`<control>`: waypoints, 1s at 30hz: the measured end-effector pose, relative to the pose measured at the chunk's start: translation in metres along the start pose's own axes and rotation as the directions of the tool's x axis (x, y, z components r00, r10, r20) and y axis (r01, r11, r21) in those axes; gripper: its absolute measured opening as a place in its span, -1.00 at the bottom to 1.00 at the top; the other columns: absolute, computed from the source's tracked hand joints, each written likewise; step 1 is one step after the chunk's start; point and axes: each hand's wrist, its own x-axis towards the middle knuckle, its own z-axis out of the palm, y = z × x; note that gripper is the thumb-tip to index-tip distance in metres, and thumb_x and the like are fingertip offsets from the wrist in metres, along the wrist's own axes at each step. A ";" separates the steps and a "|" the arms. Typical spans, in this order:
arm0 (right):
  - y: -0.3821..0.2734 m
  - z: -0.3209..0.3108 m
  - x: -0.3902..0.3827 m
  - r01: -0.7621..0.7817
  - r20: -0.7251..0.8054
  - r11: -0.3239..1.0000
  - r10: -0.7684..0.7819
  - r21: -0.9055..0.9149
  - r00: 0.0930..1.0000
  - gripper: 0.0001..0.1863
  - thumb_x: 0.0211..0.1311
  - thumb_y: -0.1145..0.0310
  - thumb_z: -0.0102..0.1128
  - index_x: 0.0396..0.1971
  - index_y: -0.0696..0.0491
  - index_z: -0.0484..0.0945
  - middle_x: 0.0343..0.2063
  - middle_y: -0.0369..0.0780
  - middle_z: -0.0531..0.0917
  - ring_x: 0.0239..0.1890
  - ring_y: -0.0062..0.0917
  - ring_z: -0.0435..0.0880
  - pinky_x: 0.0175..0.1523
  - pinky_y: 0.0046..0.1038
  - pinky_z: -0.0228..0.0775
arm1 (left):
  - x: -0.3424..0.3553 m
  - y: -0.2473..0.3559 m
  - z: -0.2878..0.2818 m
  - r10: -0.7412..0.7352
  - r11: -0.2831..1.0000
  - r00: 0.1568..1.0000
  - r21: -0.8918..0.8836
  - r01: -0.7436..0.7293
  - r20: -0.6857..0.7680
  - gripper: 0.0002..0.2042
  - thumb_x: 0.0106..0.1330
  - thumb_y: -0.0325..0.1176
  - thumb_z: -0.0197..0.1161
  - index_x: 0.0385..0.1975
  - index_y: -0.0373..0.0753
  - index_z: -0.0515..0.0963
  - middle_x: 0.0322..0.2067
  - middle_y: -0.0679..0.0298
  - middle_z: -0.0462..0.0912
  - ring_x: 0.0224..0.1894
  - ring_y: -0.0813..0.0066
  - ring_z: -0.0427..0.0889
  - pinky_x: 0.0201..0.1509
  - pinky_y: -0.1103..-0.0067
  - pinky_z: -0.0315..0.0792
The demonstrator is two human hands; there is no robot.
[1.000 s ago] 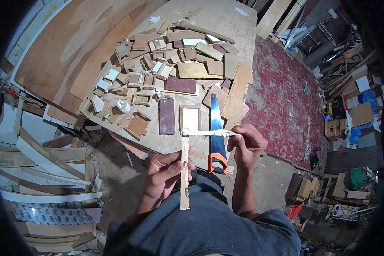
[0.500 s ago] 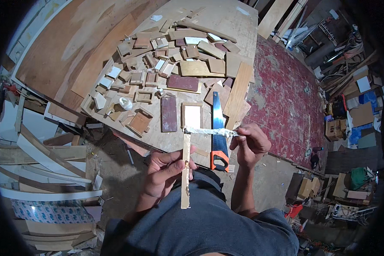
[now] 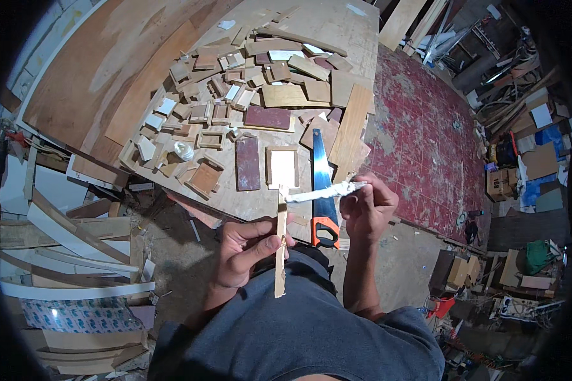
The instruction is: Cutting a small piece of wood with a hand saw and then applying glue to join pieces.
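Upright in front of my body is a narrow wooden strip (image 3: 280, 273), pinched between the thumb and fingers of my left hand (image 3: 243, 254). My right hand (image 3: 374, 206) grips a thin stick coated in white (image 3: 327, 192) by its right end. That stick lies almost level, its left tip at or very near the strip's upper end; contact cannot be made out. Beyond the strip, a small wooden frame with a white panel (image 3: 283, 166) rests on the workbench (image 3: 222, 202). Under the white stick lies a handsaw (image 3: 321, 165) with an orange and black handle.
A maroon board (image 3: 248, 164) lies left of the frame. Many small wooden boxes and offcuts (image 3: 295, 95) cover the bench's middle. A long plank (image 3: 354, 130) lies right of the saw. Curved wooden pieces (image 3: 76, 289) are stacked at the left, and a red floor (image 3: 419, 146) stretches off right.
The white-coated stick has tilted, its right end rising with my right hand and its left tip dipping slightly. My left hand keeps hold of the strip, which has shifted a little.
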 end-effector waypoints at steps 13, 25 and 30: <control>0.003 -0.007 0.003 -0.053 -0.084 0.997 0.048 -0.048 0.995 -0.76 0.35 0.42 0.14 -0.31 0.35 0.59 -0.59 -0.17 0.57 -0.73 -0.64 0.43 -0.67 -0.63 0.18 | 0.002 0.000 0.001 0.018 1.000 0.995 0.020 -0.020 0.095 -0.72 0.30 -0.52 0.24 -0.04 -0.55 0.55 -0.13 -0.01 0.66 -0.21 0.43 0.69 -0.11 0.59 0.56; -0.005 -0.009 0.003 -0.129 -0.005 0.990 0.129 -0.064 0.992 -0.75 0.35 0.41 0.12 -0.39 0.34 0.58 -0.65 -0.22 0.51 -0.75 -0.63 0.39 -0.67 -0.61 0.16 | 0.005 -0.002 0.001 0.059 0.996 0.992 0.060 -0.066 0.109 -0.74 0.30 -0.53 0.24 -0.08 -0.55 0.56 -0.15 -0.05 0.66 -0.24 0.46 0.68 -0.18 0.61 0.57; -0.005 -0.009 0.003 -0.180 -0.009 0.980 0.181 0.085 0.983 -0.77 0.33 0.43 0.14 -0.37 0.33 0.60 -0.61 -0.20 0.54 -0.73 -0.62 0.43 -0.66 -0.59 0.22 | 0.006 -0.005 0.000 0.045 0.998 0.993 0.035 -0.049 0.105 -0.76 0.30 -0.53 0.24 -0.09 -0.54 0.57 -0.13 -0.05 0.65 -0.25 0.46 0.68 -0.20 0.60 0.58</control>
